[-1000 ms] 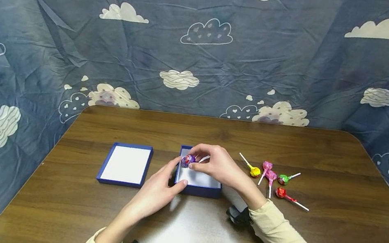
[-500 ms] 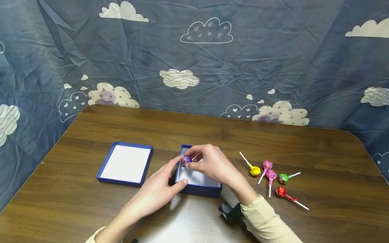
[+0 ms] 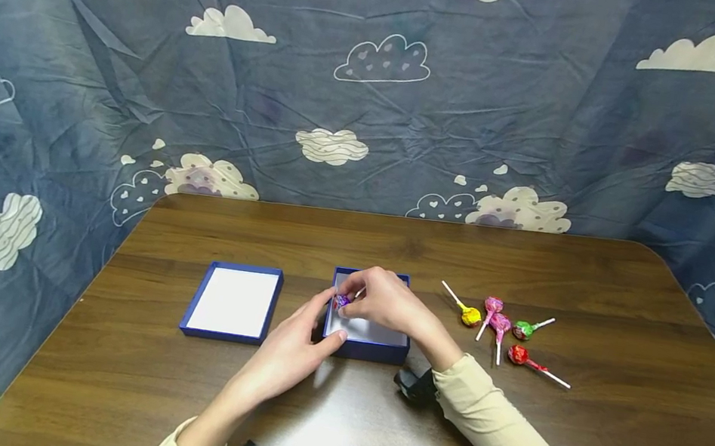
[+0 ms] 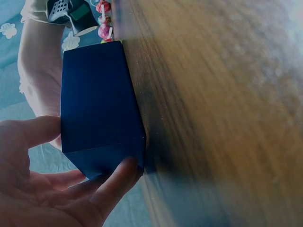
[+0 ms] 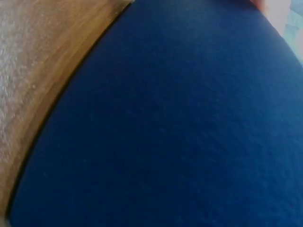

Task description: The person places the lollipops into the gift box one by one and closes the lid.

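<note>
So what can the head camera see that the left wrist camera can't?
Only the head camera shows the purple lollipop pinched by the right hand, the white inside of the box, and the lid lying off to the left.

Only the left wrist camera shows the outside of the box's left wall, with fingers touching it.

Both show the box, the left hand, the table, some other lollipops, the right sleeve and the cloudy curtain.

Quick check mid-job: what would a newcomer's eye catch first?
Probably the open blue box near the middle of the table, where the right hand pinches a purple candy and the left hand touches the box. Then five bright lollipops to its right and the shallow blue lid left.
</note>
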Action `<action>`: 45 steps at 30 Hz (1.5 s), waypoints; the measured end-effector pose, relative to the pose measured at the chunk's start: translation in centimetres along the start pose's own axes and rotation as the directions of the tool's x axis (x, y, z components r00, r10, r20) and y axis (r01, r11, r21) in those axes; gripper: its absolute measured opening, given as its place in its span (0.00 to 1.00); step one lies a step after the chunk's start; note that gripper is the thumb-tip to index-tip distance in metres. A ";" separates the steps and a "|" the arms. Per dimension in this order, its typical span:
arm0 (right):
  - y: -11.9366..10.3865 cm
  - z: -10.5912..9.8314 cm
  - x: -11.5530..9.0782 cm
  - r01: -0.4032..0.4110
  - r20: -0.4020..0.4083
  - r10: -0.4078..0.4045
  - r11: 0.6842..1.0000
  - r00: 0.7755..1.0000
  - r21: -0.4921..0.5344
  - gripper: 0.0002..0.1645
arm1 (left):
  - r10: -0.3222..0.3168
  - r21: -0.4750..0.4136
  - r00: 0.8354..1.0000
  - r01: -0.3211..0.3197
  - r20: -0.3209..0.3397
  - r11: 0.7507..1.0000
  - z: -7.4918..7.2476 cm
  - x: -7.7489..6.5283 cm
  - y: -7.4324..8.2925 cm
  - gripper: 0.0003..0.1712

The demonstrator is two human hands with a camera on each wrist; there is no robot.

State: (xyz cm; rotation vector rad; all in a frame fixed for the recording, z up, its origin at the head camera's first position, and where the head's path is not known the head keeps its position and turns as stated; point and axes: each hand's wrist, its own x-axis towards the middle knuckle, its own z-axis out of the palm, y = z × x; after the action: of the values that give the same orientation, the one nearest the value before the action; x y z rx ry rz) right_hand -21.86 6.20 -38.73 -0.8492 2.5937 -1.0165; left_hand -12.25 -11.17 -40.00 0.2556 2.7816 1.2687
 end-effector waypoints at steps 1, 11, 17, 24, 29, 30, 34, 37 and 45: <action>0.0 0.1 0.0 -0.005 -0.004 0.005 1.000 1.000 -0.012 0.11 | -0.001 -0.002 1.000 0.001 0.002 1.000 0.0 0.0 0.0 0.39; 0.0 0.9 0.1 -0.047 -0.057 0.042 0.995 0.997 -0.084 0.10 | 0.003 0.009 1.000 -0.002 -0.003 1.000 0.0 0.0 0.1 0.40; 0.0 1.1 -0.1 -0.031 -0.058 0.025 0.993 0.998 -0.115 0.11 | 0.006 0.011 1.000 -0.005 -0.009 1.000 0.2 0.0 0.0 0.40; 0.0 1.1 -0.2 -0.044 -0.082 0.034 0.991 0.996 -0.127 0.12 | 0.004 0.012 1.000 -0.004 -0.009 1.000 0.2 0.0 0.0 0.40; -0.1 1.2 -0.2 -0.063 -0.106 0.051 0.991 0.993 -0.115 0.12 | 0.000 0.012 1.000 0.000 -0.008 1.000 0.2 0.0 0.0 0.40; -0.1 1.2 -0.2 -0.068 -0.108 0.055 0.991 0.993 -0.115 0.12 | -0.001 0.013 1.000 0.001 -0.009 1.000 0.1 0.0 0.0 0.40; -0.3 1.1 0.1 -0.085 -0.096 0.073 0.989 0.993 -0.122 0.11 | 0.001 0.016 1.000 0.000 -0.015 1.000 0.0 -0.1 0.2 0.40; -0.3 1.1 0.2 -0.097 -0.082 0.087 0.987 0.993 -0.128 0.10 | -0.001 0.018 1.000 0.001 -0.015 1.000 0.0 -0.1 0.2 0.40; -0.5 0.1 -0.3 -0.042 -0.068 0.035 0.995 0.997 -0.094 0.11 | -0.011 0.015 1.000 0.011 -0.004 1.000 0.1 0.0 0.0 0.40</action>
State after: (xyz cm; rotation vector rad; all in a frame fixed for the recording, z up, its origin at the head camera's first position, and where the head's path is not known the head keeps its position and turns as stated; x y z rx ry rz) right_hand -21.33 6.05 -38.41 -0.7969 2.7222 -0.9324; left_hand -12.23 -11.08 -40.07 0.2390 2.7927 1.2479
